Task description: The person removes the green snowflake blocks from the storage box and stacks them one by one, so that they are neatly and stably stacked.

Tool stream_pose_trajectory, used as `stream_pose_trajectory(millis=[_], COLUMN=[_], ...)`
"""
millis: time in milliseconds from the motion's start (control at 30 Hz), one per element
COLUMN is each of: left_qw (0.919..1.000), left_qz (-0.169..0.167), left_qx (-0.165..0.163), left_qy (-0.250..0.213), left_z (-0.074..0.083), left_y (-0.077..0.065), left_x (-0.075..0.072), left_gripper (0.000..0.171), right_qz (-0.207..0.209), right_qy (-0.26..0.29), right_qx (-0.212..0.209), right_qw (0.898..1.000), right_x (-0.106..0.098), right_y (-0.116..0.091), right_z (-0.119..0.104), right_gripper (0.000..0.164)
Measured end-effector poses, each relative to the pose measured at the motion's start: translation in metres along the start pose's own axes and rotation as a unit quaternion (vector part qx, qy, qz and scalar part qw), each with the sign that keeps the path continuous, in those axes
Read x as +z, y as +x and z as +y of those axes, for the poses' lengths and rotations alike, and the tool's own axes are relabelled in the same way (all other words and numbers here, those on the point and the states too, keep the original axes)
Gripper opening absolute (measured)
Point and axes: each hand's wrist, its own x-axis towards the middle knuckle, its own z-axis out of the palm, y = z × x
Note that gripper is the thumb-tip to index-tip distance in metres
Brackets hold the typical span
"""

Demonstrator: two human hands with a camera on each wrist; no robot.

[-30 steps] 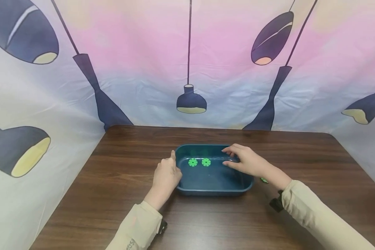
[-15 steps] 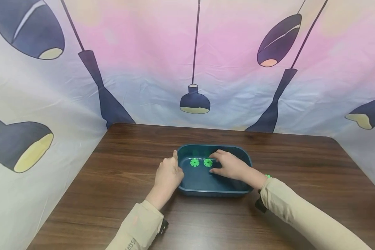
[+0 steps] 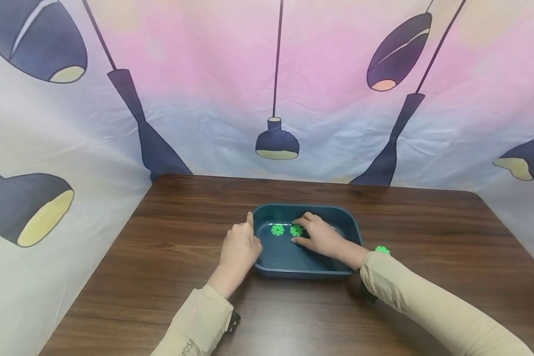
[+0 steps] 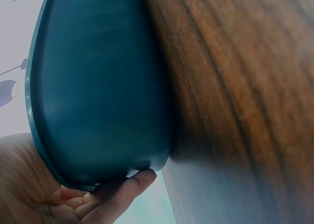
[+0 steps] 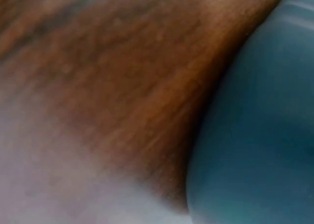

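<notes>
In the head view a dark teal plastic bin (image 3: 307,271) sits on the table. Two bright green notched discs, like snowflake building pieces, lie inside it: a left disc (image 3: 277,230) and a right disc (image 3: 296,231). My left hand (image 3: 240,249) grips the bin's left wall, index finger along the rim; the left wrist view shows fingers (image 4: 120,197) curled against the wall. Reaching over the bin's right side, my right hand (image 3: 322,237) has thumb and fingertips spread apart around the right disc, which shows between them. The right wrist view shows only the bin's outer wall (image 5: 255,136) and wood.
Another green disc (image 3: 382,250) is on the table right of the bin, partly behind the right sleeve (image 3: 400,279). The brown wooden table (image 3: 182,237) backs onto a hanging cloth (image 3: 329,123) printed with lamps.
My right hand has moved left and deeper over the bin, from its right side to the right disc. The left hand keeps its hold on the wall.
</notes>
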Motion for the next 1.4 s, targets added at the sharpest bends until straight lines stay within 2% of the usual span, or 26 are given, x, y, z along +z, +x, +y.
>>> stream_pose_trajectory(millis=[200, 367, 467, 700, 1100, 1267, 1400], left_qw=[0.9996, 0.9996, 0.9997, 0.9996, 0.9995, 0.9992, 0.9988], left_qz=[0.011, 0.008, 0.008, 0.008, 0.010, 0.009, 0.009], left_qx=[0.007, 0.006, 0.007, 0.007, 0.001, -0.003, -0.003], left_qy=[0.023, 0.026, 0.024, 0.026, 0.029, 0.039, 0.048], left_z=[0.0004, 0.0004, 0.0008, 0.0013, 0.0045, 0.0056, 0.0066], left_y=[0.0017, 0.0012, 0.0008, 0.0001, 0.0005, 0.0003, 0.0005], left_x=[-0.0001, 0.0004, 0.0007, 0.0011, -0.0008, -0.0010, -0.0014], left_gripper=[0.061, 0.062, 0.062, 0.061, 0.060, 0.060, 0.061], right_qz=[-0.007, -0.025, -0.030, -0.008, -0.022, -0.011, 0.001], right_qy=[0.039, 0.049, 0.046, 0.020, 0.060, 0.055, 0.037], right_qx=[0.014, 0.033, 0.041, 0.063, 0.041, 0.011, 0.008], right_qw=[0.999, 0.998, 0.998, 0.998, 0.997, 0.998, 0.999], right_x=[0.0002, -0.0004, -0.0006, -0.0010, -0.0031, -0.0020, -0.0014], right_y=[0.0023, 0.0015, 0.0000, -0.0039, -0.0033, -0.0043, -0.0042], right_z=[0.0000, -0.0005, -0.0006, 0.0010, 0.0015, 0.0018, 0.0016], right_gripper=[0.035, 0.029, 0.029, 0.038, 0.032, 0.032, 0.031])
